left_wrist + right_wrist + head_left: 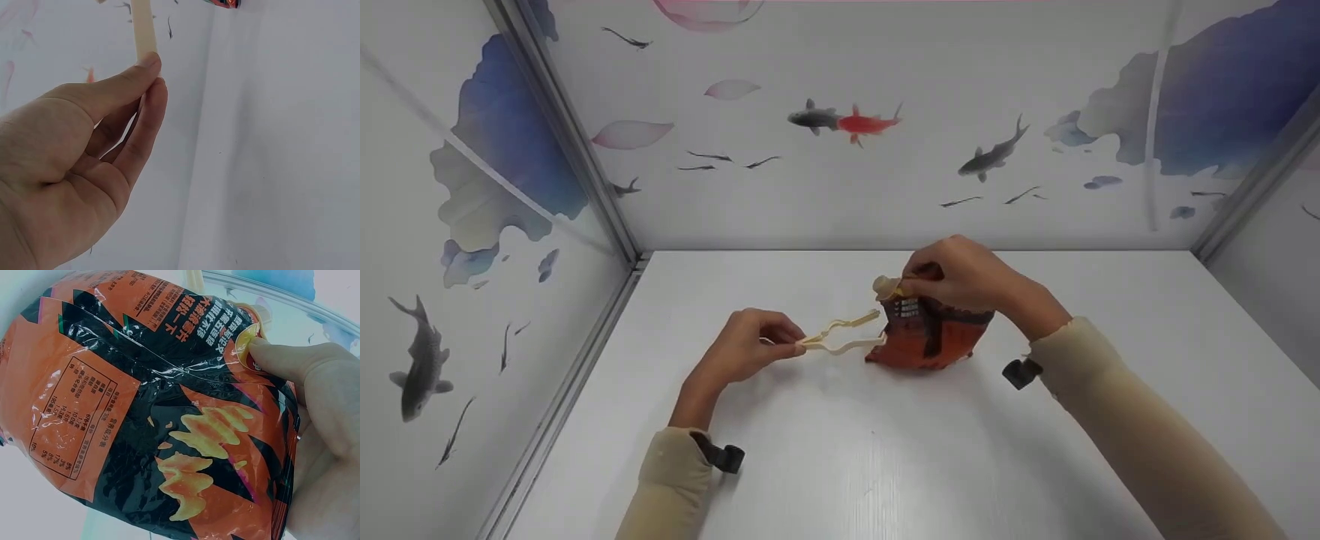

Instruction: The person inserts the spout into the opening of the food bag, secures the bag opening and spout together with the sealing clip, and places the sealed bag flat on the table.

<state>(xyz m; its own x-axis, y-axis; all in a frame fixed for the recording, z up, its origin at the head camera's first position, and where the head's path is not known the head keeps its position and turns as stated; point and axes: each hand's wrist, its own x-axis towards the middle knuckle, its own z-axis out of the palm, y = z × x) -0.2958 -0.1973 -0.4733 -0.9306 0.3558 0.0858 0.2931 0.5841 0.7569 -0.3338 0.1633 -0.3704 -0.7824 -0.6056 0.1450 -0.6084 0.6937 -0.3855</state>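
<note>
1. Nearest are two beige sleeves (1140,427), coming from the lower left and the lower right over the white bench (825,465). At each cuff there is a small black device (727,459).
2. The left hand (746,349) pinches the joined end of a cream clip (855,323) between the thumb and the fingertips.
3. The clip points to the right. Its two wavy arms stand apart, the upper one more yellow, the lower one whiter. The lower tip reaches the left edge of the bag (949,341) in the head view, but I cannot tell if they touch.
4. The bag is orange and black, right of the clip, over the far half of the bench. I cannot tell whether its bottom touches the bench.
5. The right hand (960,276) pinches the bag at its top; in the right wrist view the thumb lies on a yellow oval (246,343). Chips and a table of text are printed on this side.
6. At the top left corner of the bag is a pale cap-like piece (883,285), just beside the right fingertips.
7. Behind the bench stands a white wall (825,199) with painted fish (871,124), petals and blue leaves (1207,97).
</note>
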